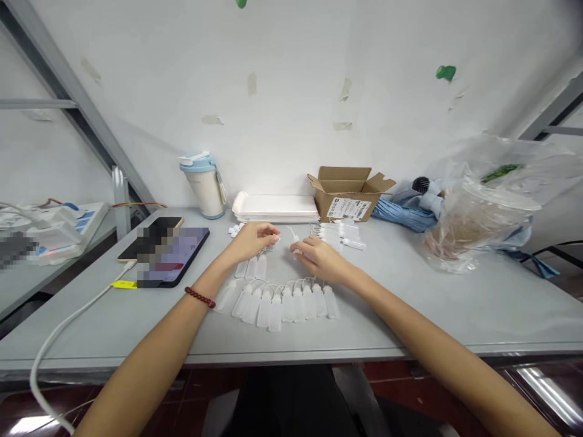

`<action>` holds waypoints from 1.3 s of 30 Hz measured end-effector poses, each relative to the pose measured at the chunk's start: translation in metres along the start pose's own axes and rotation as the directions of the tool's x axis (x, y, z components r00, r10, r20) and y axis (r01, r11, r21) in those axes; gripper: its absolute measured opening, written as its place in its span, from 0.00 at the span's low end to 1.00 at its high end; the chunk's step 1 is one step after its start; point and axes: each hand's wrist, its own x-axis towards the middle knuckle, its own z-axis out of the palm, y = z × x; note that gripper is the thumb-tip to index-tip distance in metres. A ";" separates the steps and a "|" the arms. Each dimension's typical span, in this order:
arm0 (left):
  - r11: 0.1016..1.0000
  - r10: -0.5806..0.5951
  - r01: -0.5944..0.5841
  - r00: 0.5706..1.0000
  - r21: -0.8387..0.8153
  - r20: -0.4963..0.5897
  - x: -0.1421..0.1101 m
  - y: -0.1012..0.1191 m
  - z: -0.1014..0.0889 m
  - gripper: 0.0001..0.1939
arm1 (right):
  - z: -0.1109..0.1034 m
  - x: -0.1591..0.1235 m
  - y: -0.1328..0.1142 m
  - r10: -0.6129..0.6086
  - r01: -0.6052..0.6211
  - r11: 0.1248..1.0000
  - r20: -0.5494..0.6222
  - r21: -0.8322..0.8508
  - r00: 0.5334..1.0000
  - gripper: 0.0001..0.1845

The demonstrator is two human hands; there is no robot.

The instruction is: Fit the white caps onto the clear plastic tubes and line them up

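My left hand, a dark red bead bracelet at its wrist, has thumb and forefinger pinched on a small white piece that looks like a cap. Facing it, my right hand has its fingers closed around a small plastic bottle, mostly hidden, whose thin white nozzle points up and left. Below both hands lies a curved row of small translucent bottles with thin bent white tubes at their tops. A few more bottles lie under my left hand, and another group is behind my right hand.
Small white pieces lie behind my left hand. At the back stand a cup, a white stack and an open cardboard box. Phones with a white cable are left; a plastic bag and blue cloth are right.
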 end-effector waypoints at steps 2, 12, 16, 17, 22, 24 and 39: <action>0.987 -0.050 0.049 0.999 -0.153 -0.005 -0.001 0.004 0.003 0.14 | -0.002 -0.001 -0.002 -0.005 0.004 1.000 -0.030 -0.012 1.000 0.11; 0.954 0.042 -0.022 0.997 -0.298 0.062 -0.009 0.015 0.007 0.12 | -0.006 -0.005 -0.022 0.046 -0.046 0.999 0.067 -0.010 0.997 0.13; 0.974 0.100 -0.079 0.991 -0.212 0.089 -0.009 0.015 0.008 0.10 | -0.009 -0.005 -0.021 0.059 -0.064 0.994 0.054 0.085 0.997 0.14; 0.975 0.106 -0.085 0.990 -0.205 0.093 -0.010 0.015 0.008 0.10 | -0.011 -0.005 -0.020 0.061 -0.065 0.988 0.040 0.137 0.997 0.14; 0.972 0.108 -0.095 0.993 -0.215 0.052 -0.011 0.018 0.008 0.11 | -0.015 -0.001 -0.014 0.201 -0.160 0.785 -0.001 0.598 0.980 0.05; 0.967 0.126 -0.115 0.991 -0.229 0.034 -0.012 0.019 0.008 0.12 | -0.013 0.000 -0.013 0.252 -0.190 0.571 0.050 0.799 0.966 0.02; 0.981 0.034 0.008 0.977 -0.193 0.213 -0.017 0.029 0.001 0.12 | -0.007 0.002 -0.023 0.295 -0.237 -0.049 0.241 0.970 0.925 0.17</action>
